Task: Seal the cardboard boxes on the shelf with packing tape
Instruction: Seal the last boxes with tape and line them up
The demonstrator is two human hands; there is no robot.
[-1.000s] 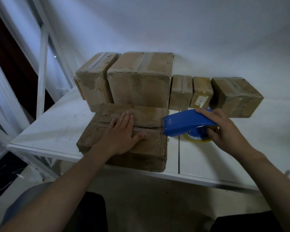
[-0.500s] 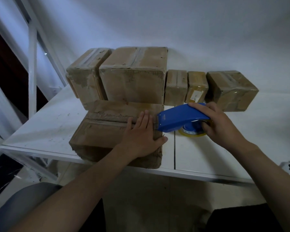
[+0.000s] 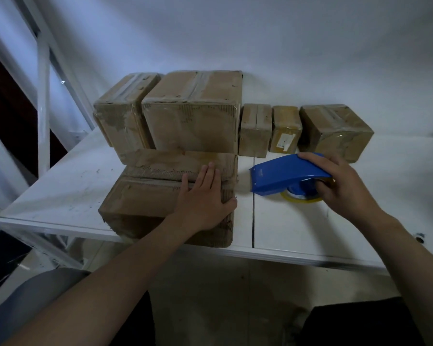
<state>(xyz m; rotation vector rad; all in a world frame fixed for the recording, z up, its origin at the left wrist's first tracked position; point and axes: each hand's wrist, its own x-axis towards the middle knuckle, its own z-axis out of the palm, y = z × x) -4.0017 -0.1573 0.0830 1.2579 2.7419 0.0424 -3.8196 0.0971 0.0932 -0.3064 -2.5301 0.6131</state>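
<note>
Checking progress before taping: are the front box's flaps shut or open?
Shut: front box flaps lie flat; left hand presses on their seam.

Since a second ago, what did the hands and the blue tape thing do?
The left hand slid right along the seam of the front box, from its middle to its right end, pressing flat. The blue tape dispenser, which touched that end, pulled away rightward, leaving a gap. The right hand grips it as before. The five boxes behind stayed put.

Small box (image 3: 285, 126) label (image 3: 284, 141): print illegible.
</note>
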